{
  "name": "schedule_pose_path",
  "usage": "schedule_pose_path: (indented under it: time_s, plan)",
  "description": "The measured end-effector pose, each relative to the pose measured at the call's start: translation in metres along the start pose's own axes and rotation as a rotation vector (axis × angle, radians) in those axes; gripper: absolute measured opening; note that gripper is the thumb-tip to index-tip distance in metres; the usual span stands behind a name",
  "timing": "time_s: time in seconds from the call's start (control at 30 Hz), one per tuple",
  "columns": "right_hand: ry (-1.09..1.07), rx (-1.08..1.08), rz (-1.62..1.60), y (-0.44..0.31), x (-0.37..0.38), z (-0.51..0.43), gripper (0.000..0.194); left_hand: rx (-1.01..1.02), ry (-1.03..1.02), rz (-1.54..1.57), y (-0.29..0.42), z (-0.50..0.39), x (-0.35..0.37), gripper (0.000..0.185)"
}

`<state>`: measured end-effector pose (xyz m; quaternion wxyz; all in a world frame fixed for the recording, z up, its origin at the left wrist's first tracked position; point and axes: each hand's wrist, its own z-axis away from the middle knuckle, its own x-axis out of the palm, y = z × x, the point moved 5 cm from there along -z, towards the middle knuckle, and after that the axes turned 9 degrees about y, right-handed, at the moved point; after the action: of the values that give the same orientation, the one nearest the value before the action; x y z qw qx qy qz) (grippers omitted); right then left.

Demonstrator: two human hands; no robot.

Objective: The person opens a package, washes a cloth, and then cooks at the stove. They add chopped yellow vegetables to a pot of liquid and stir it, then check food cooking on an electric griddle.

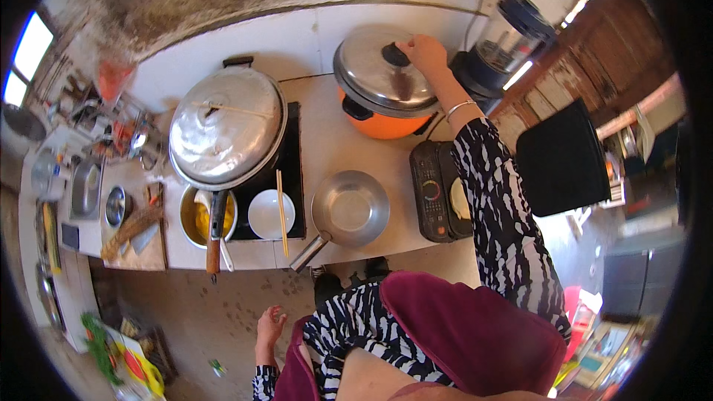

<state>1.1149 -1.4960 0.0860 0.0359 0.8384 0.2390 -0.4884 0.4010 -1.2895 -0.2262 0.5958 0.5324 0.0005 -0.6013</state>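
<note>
My right hand (426, 55) grips the black knob of a domed steel lid (367, 72), which sits on an orange electric pot (379, 125) at the back of the counter. Low beside my body hangs my left hand (270, 326), fingers apart, holding nothing. Nearer than the orange pot stand a steel pan with a handle (351, 209) and a black electric griddle (429, 178); a pale round flatbread (460, 199) on it is partly hidden by my sleeve. At left, a large lidded wok (225, 128) rests on a black cooktop (294, 139).
Wooden chopsticks (282, 211) lie across a white bowl (264, 214). A pot with yellow food (192, 228) and a cutting board with a cleaver (146, 240) are farther left. A blender (504, 44) stands back right, above a black griddle lid (562, 161).
</note>
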Motion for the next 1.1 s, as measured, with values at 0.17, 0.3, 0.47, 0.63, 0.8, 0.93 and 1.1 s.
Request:
schedule_pose_path:
  time_s: [0.17,0.3,0.47,0.63,0.8,0.93,1.1]
  plan:
    - [-0.128,-0.085,0.048,0.000,0.032,-0.017,0.045,-0.223,0.044,0.108,-0.032,0.057,0.051,0.041]
    - [-0.076,-0.091,0.036,0.007,0.027,-0.032,0.039,-0.247,0.052,0.102,-0.035,0.071,0.064,0.040]
    - [-0.139,0.078,-0.260,0.061,-0.035,-0.073,0.034,-0.209,0.206,0.293,-0.016,0.041,0.030,0.032]
    - [-0.145,0.254,-0.553,0.108,-0.100,-0.072,0.037,-0.154,0.459,0.690,0.019,-0.017,-0.033,0.029]
    - [-0.181,0.235,-0.707,0.096,-0.145,-0.025,0.035,-0.167,0.447,1.008,0.048,-0.083,-0.072,0.040]
    - [-0.316,0.073,-0.632,0.053,-0.161,0.031,0.035,-0.262,0.355,1.126,0.042,-0.127,-0.076,0.051]
    - [-0.527,0.007,-0.556,-0.015,-0.138,0.113,0.029,-0.120,0.133,1.321,0.046,-0.151,-0.069,0.051]
